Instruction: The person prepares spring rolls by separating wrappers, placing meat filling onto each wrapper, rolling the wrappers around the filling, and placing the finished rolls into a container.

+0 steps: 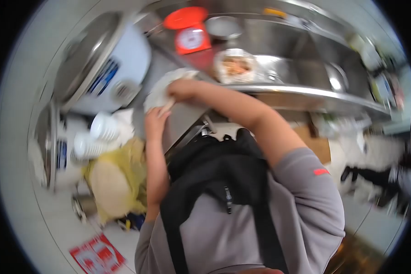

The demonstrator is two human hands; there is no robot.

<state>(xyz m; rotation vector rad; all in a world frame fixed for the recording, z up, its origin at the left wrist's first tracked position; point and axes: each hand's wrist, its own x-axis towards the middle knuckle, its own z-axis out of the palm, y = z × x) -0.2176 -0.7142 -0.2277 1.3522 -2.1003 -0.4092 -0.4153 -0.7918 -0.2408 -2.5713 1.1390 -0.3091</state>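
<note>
My right hand [181,90] is closed at the edge of a crumpled-looking white sheet or bag [157,95] on the metal counter [183,119]. Just below it, my left hand [157,119] has its fingers bent against the same white edge. A short pale strip [168,106] runs between the two hands; blur hides whether it is part of the white material or a separate piece. What lies inside the fingers of either hand cannot be made out.
Behind the hands stand a red kitchen scale [192,40], a metal bowl [223,28] and a bag-lined bowl of food [236,67] beside a steel sink [285,59]. Leftward are a large lidded pot [123,68], stacked white cups [104,126] and a yellow bag [134,166].
</note>
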